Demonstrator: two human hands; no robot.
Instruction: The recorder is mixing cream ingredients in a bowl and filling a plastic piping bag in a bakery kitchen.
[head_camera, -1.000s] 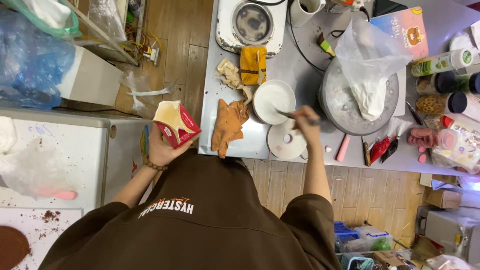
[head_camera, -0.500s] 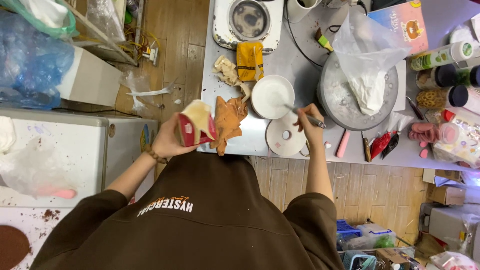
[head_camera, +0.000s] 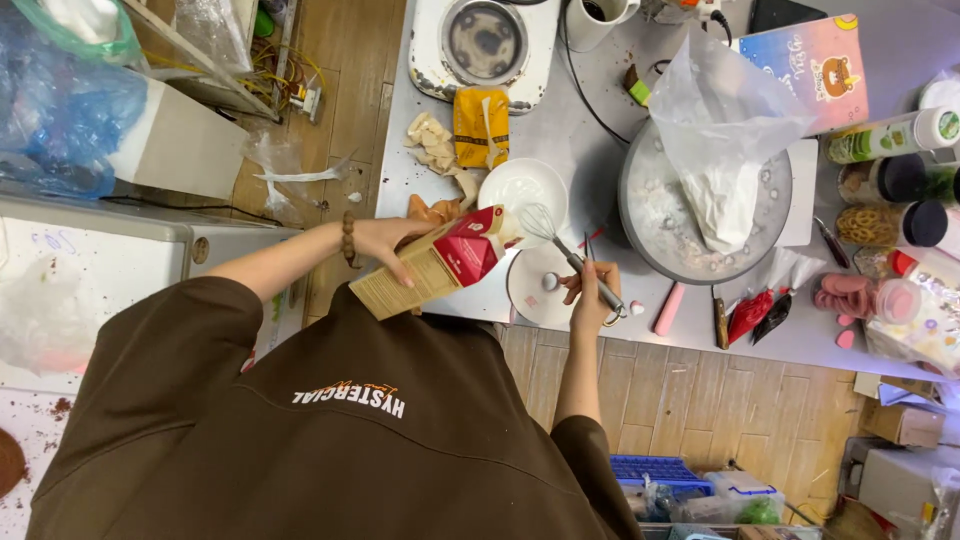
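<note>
Since a moment ago we have swung the carton (head_camera: 440, 262) over and tipped it, spout toward the white bowl (head_camera: 520, 186). Our left hand (head_camera: 385, 243) wraps its tan and red body, top flap open. Our right hand (head_camera: 590, 297) grips a whisk (head_camera: 560, 243), wires by the bowl's rim, above a small plate (head_camera: 535, 285)

Red-and-tan carton (head_camera: 440, 268), white bowl (head_camera: 520, 187), silver whisk (head_camera: 560, 245), yellow packet (head_camera: 481, 125)

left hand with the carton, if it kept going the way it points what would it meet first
Probably the white bowl: the left hand tips the carton with its spout toward the bowl's rim, beside the whisk. Depth is unclear from this overhead view.
</note>
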